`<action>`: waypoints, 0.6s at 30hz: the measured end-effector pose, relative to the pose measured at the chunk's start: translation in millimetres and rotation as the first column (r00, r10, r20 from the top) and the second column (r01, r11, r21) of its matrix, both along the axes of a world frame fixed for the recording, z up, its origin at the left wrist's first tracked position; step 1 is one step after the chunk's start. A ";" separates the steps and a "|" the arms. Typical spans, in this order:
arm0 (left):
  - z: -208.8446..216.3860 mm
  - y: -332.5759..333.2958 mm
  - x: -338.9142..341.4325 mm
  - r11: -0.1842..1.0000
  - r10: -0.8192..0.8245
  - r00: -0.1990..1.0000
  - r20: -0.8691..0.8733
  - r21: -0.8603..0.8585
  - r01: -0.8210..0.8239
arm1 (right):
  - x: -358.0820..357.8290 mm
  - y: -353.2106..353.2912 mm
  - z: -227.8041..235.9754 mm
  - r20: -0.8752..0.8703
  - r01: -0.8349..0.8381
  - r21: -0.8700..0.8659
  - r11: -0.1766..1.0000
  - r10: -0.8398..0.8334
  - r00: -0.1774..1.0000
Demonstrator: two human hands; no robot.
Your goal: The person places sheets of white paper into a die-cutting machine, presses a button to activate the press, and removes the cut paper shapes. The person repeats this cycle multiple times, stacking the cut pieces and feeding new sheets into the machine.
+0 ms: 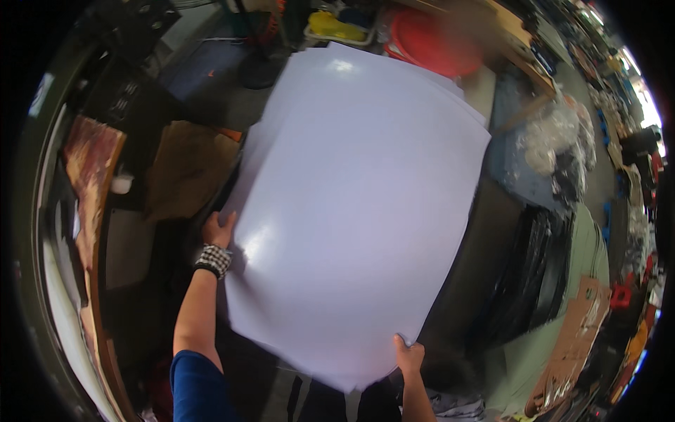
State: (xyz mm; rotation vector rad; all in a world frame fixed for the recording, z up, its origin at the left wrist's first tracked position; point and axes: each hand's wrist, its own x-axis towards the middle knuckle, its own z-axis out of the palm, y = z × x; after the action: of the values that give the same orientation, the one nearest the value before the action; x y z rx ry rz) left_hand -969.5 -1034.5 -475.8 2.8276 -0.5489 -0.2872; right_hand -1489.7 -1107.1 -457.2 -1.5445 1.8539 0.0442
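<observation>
A large white sheet point(358, 190) with a glossy surface fills the middle of the view, lying over further white sheets whose edges stick out at the left and the far right. At its left edge is my left hand point(216, 231), thumb toward the sheet and the other fingers partly hidden by the edge; a checked band circles that wrist. My right hand point(410, 354) grips the near right edge, thumb on top and fingers out of sight beneath. The near edge of the sheet bows toward my body.
Brown board point(190, 169) and a stained wooden panel point(91, 190) stand at the left. Beyond the sheets are a red round tub point(429, 42) and a tray with a yellow thing point(334, 25). Clear plastic bags point(559, 137), black bundles point(538, 260) and cardboard point(573, 344) lie at the right.
</observation>
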 end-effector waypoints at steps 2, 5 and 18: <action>-11.2 22.3 1.3 0.962 -0.190 0.954 0.232 -0.150 0.228 | -4.6 -12.9 -0.9 -0.196 -0.212 -0.020 0.977 0.204 0.959; -17.5 87.3 -16.9 0.936 -0.271 0.885 0.379 -0.111 0.335 | -18.8 -41.6 19.9 -0.172 -0.337 -0.105 0.936 0.317 0.933; -70.4 228.1 -137.7 0.913 0.351 0.930 -0.112 -0.178 -0.366 | 167.0 -1.4 29.5 -0.314 -0.842 0.088 0.533 0.817 0.484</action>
State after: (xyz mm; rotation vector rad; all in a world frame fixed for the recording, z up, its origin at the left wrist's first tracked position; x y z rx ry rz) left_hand -1107.2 -806.3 -546.1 2.6417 -0.0301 -0.2541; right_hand -1322.8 -1108.5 -427.7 -2.4903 1.1073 0.7273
